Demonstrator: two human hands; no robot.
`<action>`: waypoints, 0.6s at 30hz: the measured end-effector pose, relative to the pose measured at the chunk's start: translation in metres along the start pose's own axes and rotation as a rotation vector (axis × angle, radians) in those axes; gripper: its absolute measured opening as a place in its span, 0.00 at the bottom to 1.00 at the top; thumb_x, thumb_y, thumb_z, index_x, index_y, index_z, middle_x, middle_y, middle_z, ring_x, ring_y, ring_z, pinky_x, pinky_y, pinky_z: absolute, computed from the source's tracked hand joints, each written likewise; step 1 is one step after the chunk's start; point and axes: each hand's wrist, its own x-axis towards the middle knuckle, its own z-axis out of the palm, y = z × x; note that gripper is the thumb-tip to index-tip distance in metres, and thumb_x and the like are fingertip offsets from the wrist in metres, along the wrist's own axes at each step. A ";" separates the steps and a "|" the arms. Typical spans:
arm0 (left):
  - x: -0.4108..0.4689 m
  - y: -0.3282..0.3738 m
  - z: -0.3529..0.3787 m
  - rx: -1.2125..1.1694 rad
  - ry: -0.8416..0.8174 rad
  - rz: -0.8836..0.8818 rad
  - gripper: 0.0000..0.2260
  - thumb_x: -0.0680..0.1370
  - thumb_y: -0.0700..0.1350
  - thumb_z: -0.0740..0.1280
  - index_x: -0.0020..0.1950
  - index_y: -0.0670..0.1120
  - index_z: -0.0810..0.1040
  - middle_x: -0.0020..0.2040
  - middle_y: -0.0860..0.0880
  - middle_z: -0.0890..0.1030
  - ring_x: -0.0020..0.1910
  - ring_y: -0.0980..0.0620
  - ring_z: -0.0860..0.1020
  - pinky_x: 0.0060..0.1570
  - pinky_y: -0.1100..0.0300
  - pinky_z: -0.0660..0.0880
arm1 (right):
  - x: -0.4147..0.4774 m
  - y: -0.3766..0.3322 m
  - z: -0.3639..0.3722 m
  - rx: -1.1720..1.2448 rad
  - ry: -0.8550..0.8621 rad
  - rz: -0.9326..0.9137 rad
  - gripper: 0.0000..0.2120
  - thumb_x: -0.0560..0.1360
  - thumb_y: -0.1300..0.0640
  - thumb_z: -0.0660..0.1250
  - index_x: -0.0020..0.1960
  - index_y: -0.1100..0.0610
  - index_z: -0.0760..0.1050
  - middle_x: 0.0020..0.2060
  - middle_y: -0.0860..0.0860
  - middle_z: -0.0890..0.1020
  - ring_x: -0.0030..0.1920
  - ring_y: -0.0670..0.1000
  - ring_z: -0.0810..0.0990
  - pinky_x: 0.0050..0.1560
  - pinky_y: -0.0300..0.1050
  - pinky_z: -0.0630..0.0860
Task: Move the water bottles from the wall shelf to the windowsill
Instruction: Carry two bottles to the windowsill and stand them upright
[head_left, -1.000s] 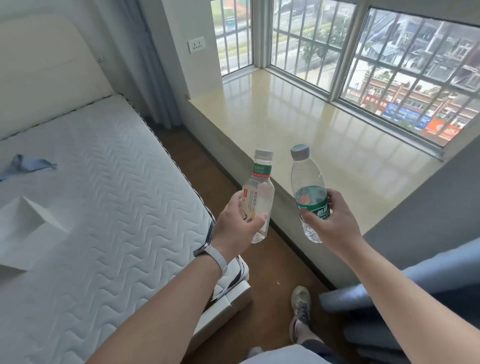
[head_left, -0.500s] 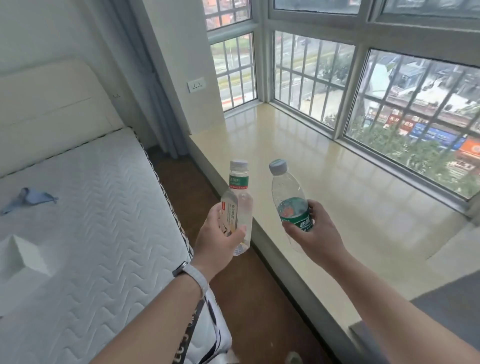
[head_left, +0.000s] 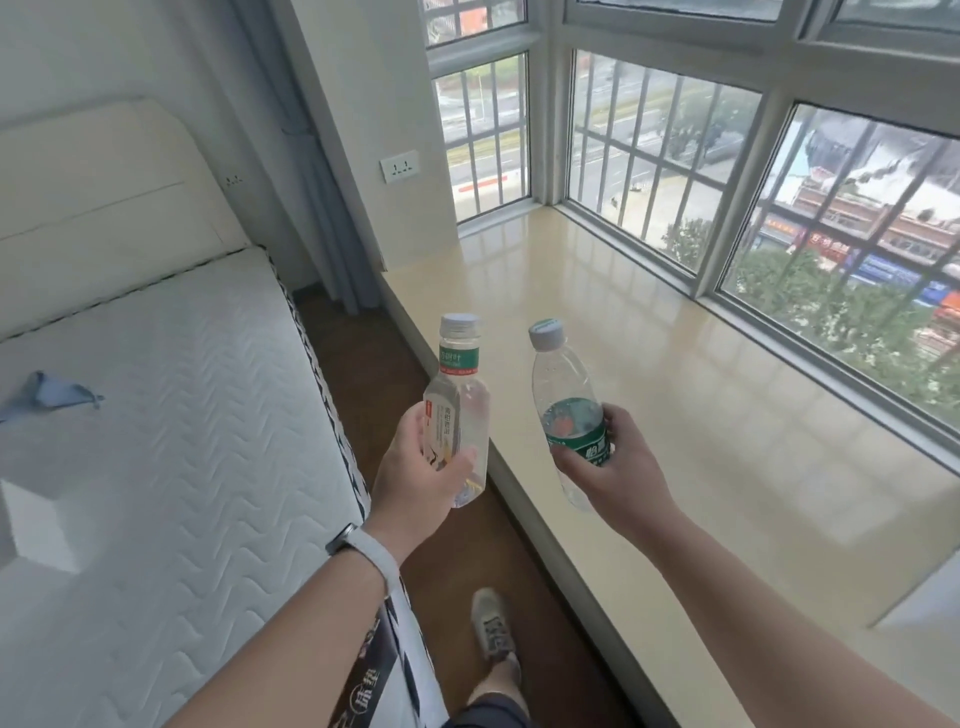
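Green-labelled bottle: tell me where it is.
The green-labelled bottle is held in the right hand, over the windowsill near its front edge, right of the other bottle.

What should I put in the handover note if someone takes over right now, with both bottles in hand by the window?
Left hand: closed on the clear bottle with the green neck band, held upright over the floor strip between bed and sill.
Right hand: closed on the bottle with the green label, tilted slightly, held just over the sill's near edge.
Windowsill: bare and glossy, no bottle set on it.
Done: both bottles are in hand at the window; the wall shelf is out of view.
Left: set both bottles upright on the sill and let go. Whether more bottles wait on the shelf cannot be told.
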 end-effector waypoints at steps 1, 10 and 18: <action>0.011 -0.004 -0.001 -0.011 -0.001 -0.002 0.22 0.75 0.52 0.73 0.63 0.62 0.67 0.55 0.61 0.77 0.54 0.58 0.78 0.47 0.62 0.78 | 0.010 -0.001 0.006 -0.010 -0.003 0.003 0.22 0.70 0.49 0.75 0.59 0.44 0.69 0.50 0.41 0.79 0.48 0.39 0.78 0.43 0.38 0.72; 0.146 -0.052 -0.043 -0.118 0.025 -0.059 0.19 0.75 0.50 0.72 0.59 0.65 0.67 0.54 0.62 0.78 0.52 0.60 0.78 0.44 0.66 0.74 | 0.139 -0.041 0.085 -0.084 -0.031 0.052 0.22 0.71 0.50 0.75 0.60 0.44 0.69 0.50 0.40 0.79 0.47 0.36 0.78 0.40 0.36 0.71; 0.254 -0.088 -0.092 -0.178 0.050 -0.117 0.18 0.75 0.51 0.72 0.57 0.63 0.67 0.52 0.61 0.78 0.50 0.61 0.78 0.43 0.64 0.74 | 0.229 -0.091 0.149 -0.085 -0.027 0.045 0.21 0.71 0.52 0.75 0.61 0.46 0.71 0.49 0.41 0.80 0.46 0.36 0.79 0.42 0.36 0.72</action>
